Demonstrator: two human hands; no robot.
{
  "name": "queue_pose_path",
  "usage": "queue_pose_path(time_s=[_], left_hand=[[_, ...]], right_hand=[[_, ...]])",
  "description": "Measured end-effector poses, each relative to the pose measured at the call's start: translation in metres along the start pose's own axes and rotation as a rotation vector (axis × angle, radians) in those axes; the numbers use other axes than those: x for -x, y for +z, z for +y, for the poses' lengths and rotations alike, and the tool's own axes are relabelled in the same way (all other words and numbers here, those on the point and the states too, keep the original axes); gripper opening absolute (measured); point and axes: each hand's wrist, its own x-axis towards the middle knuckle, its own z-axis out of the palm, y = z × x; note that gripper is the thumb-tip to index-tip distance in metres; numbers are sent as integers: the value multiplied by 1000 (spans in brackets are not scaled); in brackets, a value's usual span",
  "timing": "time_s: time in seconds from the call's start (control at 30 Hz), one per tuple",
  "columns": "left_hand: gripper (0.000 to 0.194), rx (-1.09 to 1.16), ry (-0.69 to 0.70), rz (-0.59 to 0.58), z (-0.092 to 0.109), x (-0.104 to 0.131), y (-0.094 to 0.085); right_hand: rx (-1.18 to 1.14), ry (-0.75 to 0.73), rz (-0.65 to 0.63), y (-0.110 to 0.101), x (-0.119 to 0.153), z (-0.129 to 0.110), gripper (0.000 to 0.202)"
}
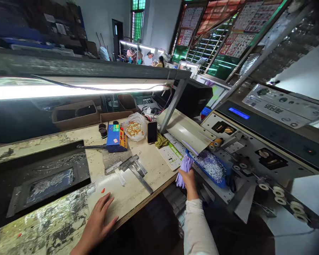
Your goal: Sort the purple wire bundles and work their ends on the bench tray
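Note:
My right hand (188, 177) is closed around a bundle of lavender wires (183, 173), just off the right end of the workbench (151, 170). Beside that bundle, a blue tray (214, 170) holds many small white and purple cut bits. With its fingers spread, my left hand (99, 216) rests at the front edge of the bench and holds nothing. Beyond it lie metal strips (138, 171) and clear plastic pieces (120, 176). A tiny orange piece (103, 190) sits close to the left fingertips.
A machine with a blue display (239, 113) and rollers stands at right. A recessed dark tray (81, 170) is set into the bench at left. Farther back are a blue box (116, 138), a bag of small yellowish parts (135, 128) and a phone (152, 132). A lamp (77, 90) spans overhead.

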Motion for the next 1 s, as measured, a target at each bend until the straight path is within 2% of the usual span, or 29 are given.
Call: queue_pose_path(time_s=[0.07, 0.13, 0.23, 0.3, 0.4, 0.5, 0.57, 0.63, 0.73, 0.8, 0.9, 1.0], left_hand=[[59, 96, -37, 12, 5, -2, -5], [53, 249, -106, 17, 15, -6, -14], [51, 591, -305, -11, 33, -16, -35], [61, 851, -383, -50, 36, -25, -50], [74, 1132, -416, -86, 21, -24, -73], [73, 1170, -532, -10, -4, 0, -98], [73, 1106, -611, 89, -17, 22, -117], [75, 1025, -612, 189, -28, 43, -140], [75, 825, -464, 304, -41, 66, -172], [76, 675, -359, 328, -50, 79, -186], [83, 565, -325, 320, -68, 98, -185], [86, 551, -383, 309, -87, 115, -168]], right_hand=[[-188, 41, -100, 3, 26, -9, 36], [-390, 80, -303, 17, 62, -23, 31], [-511, 63, -624, 56, 126, -52, 26], [-519, 10, -834, 90, 171, -73, 28], [-502, -98, -1156, 142, 239, -105, 36], [-478, -202, -1388, 184, 297, -133, 43], [-452, -306, -1454, 204, 325, -150, 44], [-426, -467, -1468, 220, 346, -165, 45], [-399, -750, -1440, 241, 367, -181, 43], [-377, -894, -1412, 255, 378, -184, 39], [-288, -961, -1404, 275, 392, -177, 33], [-225, -909, -1409, 291, 404, -163, 32]])
